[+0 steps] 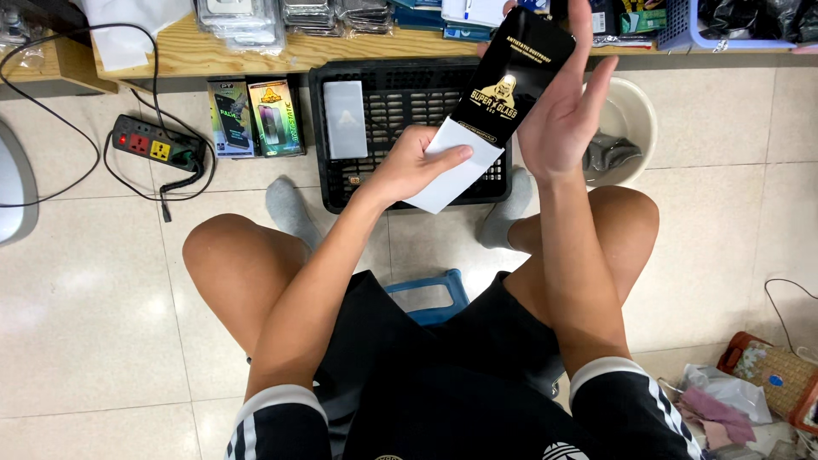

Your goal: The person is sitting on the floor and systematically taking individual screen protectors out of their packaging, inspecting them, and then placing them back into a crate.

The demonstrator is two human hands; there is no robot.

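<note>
Progress looks to us about halfway: a white insert [450,175] sticks partly out of the lower end of a black sleeve [514,78], so part of it is inside and part is free, and we cannot tell which way it is travelling. Our left hand [415,163] is closed on the insert, thumb on top and fingers curled beneath. Our right hand [564,106] is mostly open, its palm and straight fingers pressed along the sleeve's right edge, steadying it rather than clamping it. Both pieces are held in the air above a black crate [400,111] that rests on the tiled floor between our feet.

In the crate lies one pale grey flat pack [344,119], upright against the grid; the rest of the crate shows bare mesh. Left of it stand two upright retail boxes [256,117], one dark with blue-green print, one with orange and green, both phone-shaped. The sleeve itself is a tall black rectangle with gold lettering and a gold emblem. On the wooden counter [187,53] at the top edge lie stacks of clear-wrapped packs [240,19] and some blue ones, with a lilac basket [682,25] at the right. A white bucket [626,115] beside the crate holds crumpled clear film. A power strip [155,143] lies at the left.
</note>
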